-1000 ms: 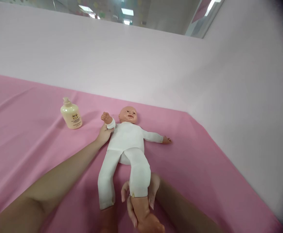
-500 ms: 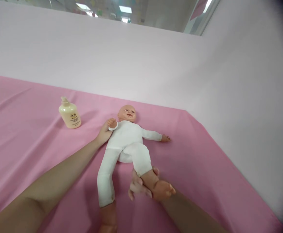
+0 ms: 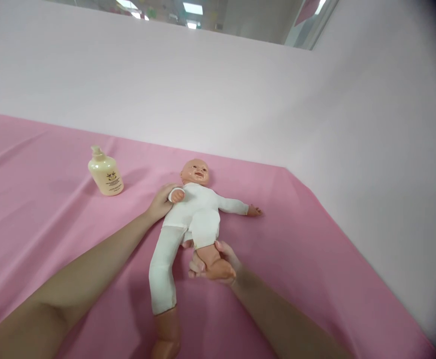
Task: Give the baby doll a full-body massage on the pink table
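Since last frame, pushed doll's (image 3: 195, 209) bare leg further up toward trunk, knee bent. Right hand (image 3: 214, 264) fingers wrapped round that foot; left hand (image 3: 161, 202) fingers closed on doll's wrist, folded to chest. Doll lay supine on pink surface (image 3: 296, 259), lotion bottle (image 3: 105, 172) nearby. Other leg not yet flexed.

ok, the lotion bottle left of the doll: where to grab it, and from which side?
Grip the lotion bottle around its rounded cream body, below the pump head, coming from the near side. It stands upright and apart from the doll on the pink cloth, so the body is probably reachable all round; the narrow pump top looks a poorer hold. The left hand is nearest, but holds the doll's arm.
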The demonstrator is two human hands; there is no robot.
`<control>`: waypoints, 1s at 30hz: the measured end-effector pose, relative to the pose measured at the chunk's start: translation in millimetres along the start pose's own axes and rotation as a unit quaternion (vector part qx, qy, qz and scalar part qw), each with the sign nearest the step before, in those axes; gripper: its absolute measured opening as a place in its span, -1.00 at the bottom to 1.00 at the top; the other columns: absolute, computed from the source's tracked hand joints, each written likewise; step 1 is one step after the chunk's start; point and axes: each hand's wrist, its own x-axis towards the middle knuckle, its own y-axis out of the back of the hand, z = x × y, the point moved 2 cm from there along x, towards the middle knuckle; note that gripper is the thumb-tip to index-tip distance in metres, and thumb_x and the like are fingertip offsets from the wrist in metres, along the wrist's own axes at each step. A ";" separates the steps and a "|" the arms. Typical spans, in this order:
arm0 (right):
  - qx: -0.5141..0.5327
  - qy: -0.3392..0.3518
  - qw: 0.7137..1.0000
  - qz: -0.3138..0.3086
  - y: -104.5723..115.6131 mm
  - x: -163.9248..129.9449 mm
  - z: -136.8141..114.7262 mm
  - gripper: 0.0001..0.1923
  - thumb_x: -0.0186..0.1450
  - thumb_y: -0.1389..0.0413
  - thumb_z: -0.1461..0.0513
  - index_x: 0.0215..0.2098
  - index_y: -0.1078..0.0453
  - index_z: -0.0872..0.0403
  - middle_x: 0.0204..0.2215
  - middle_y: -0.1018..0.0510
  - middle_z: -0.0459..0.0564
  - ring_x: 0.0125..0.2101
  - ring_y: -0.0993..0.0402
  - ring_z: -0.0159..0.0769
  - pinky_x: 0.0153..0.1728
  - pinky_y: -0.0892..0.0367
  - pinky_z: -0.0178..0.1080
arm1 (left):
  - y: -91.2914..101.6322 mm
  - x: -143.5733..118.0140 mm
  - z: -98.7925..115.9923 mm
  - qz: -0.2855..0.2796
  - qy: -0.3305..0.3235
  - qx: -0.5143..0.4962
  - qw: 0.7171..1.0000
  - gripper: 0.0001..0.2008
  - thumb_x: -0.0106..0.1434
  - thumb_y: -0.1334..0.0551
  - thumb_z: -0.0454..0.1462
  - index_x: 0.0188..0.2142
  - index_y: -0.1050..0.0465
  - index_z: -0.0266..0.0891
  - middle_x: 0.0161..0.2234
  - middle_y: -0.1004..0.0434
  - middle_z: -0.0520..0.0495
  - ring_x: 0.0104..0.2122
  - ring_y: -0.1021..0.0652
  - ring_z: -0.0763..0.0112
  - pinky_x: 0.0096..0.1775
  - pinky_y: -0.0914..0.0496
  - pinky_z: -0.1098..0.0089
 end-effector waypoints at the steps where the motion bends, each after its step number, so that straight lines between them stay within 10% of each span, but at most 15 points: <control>1: -0.016 -0.015 0.999 -0.026 0.3 -0.3 1.9 -0.30 0.11 -0.21 -0.15 0.01 -0.35 0.19 -0.53 -0.50 -0.09 -0.47 -0.38 -0.34 -0.24 -0.28 -0.19 | -0.2 0.5 -4.1 0.023 0.042 -0.036 0.998 -0.70 0.14 -0.31 -0.19 -0.11 -0.49 -0.19 -0.09 -0.57 -0.15 -0.05 -0.51 0.13 0.09 -0.31 0.10; 10: -0.208 -0.256 0.913 -0.241 -15.6 4.1 6.9 -0.42 0.03 -0.39 -0.02 -0.13 -0.45 0.17 -0.24 -0.62 0.10 -0.19 -0.58 -0.19 -0.18 -0.41 -0.24 | 3.9 4.0 -25.7 0.201 0.246 -0.253 0.914 -0.68 0.06 -0.34 -0.18 -0.21 -0.39 -0.22 -0.19 -0.53 -0.12 -0.13 -0.53 0.18 -0.01 -0.35 0.16; 18: -0.225 -0.208 0.922 -0.236 -20.9 1.5 -17.0 -0.64 0.37 -0.13 0.11 0.07 -0.35 0.12 0.01 -0.47 0.07 -0.08 -0.49 -0.21 -0.08 -0.47 -0.06 | 5.3 4.7 -18.2 0.190 0.243 -0.270 0.912 -0.65 0.02 -0.38 -0.13 -0.24 -0.40 -0.21 -0.24 -0.54 -0.09 -0.14 -0.52 0.16 -0.03 -0.35 0.18; 30: -0.131 -0.147 0.933 -0.301 -21.2 -8.2 -13.3 -0.64 0.38 -0.12 0.12 0.09 -0.33 0.09 0.04 -0.45 0.07 -0.05 -0.48 -0.19 -0.07 -0.46 -0.04 | 3.6 3.9 -18.2 0.123 0.236 -0.208 0.941 -0.60 0.00 -0.40 -0.11 -0.23 -0.41 -0.26 -0.24 -0.56 -0.12 -0.21 -0.55 0.20 -0.10 -0.40 0.19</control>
